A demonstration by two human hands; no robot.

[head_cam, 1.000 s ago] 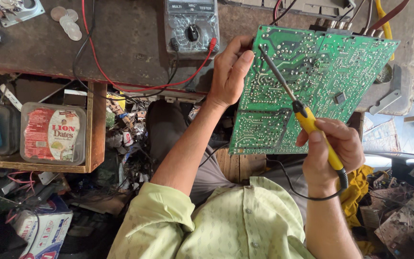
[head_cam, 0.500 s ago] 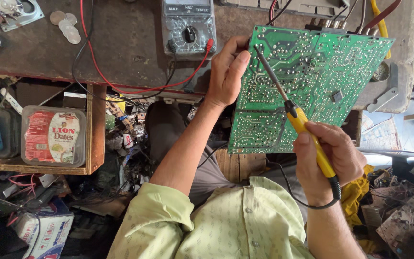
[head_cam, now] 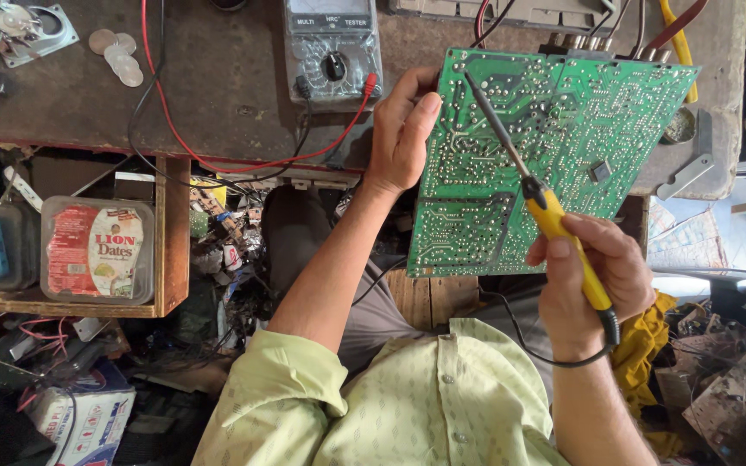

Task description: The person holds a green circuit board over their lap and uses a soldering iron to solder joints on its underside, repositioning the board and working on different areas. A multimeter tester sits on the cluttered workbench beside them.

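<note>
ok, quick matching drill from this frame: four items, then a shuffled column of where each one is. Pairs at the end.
Items:
1. circuit board
2. soldering iron
3. multimeter
4. coins

Places:
A. lying on the bench top, far left
B. in the right hand
C. on the bench, red and black leads plugged in
D. gripped at its edge by the left hand

Pairs: 1-D, 2-B, 3-C, 4-A

Bright daylight — sharp, shadowed underneath

The right hand (head_cam: 593,276) moves the yellow soldering iron (head_cam: 539,194) up and left, so its tip now touches the upper left of the green circuit board (head_cam: 563,129).
</note>
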